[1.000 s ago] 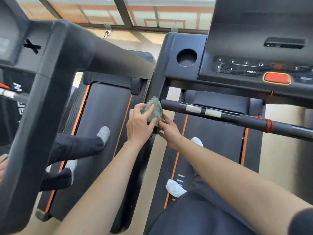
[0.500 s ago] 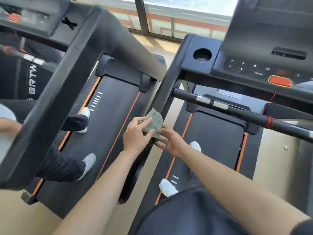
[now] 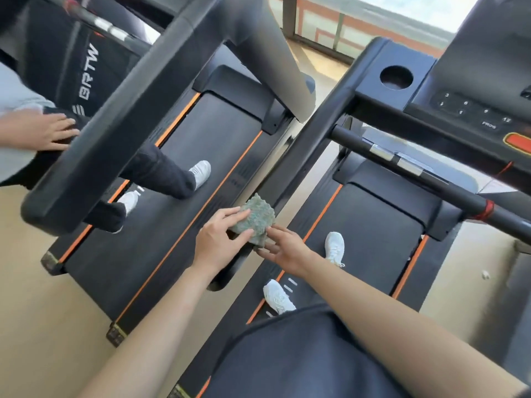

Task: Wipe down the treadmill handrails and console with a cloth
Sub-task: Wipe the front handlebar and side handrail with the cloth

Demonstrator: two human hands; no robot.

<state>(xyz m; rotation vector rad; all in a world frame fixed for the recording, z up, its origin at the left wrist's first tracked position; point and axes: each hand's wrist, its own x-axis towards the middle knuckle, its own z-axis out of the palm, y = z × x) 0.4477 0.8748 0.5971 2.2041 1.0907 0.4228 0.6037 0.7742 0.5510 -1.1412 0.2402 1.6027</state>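
My left hand (image 3: 218, 242) grips the green-grey cloth (image 3: 255, 218), fingers curled over its top and thumb pressed to its near face. It holds the cloth against the black side handrail (image 3: 301, 156) of the treadmill I stand on. My right hand (image 3: 287, 251) lies just right of that grip, fingers straight, their tips touching the cloth's lower edge and clasping nothing. The cloth sits low on the rail, near its free end.

Up the rail and to the right of the grip is the console (image 3: 474, 110). On it I read keys marked 3, 6, 9, 12 and 1, the word PROG, and part of an orange button (image 3: 517, 142). A round cup hole (image 3: 396, 77) sits at its corner. Below it a black crossbar (image 3: 431, 179) with two silver plates and a red band runs off to the right.

Beneath the hands, my white shoes (image 3: 334, 248) rest on the orange-edged belt (image 3: 373, 225). Left of the grip stands a neighbouring treadmill (image 3: 201, 139), lettered BRTW on its far panel, with another person's hand (image 3: 40, 130) showing behind its rail.
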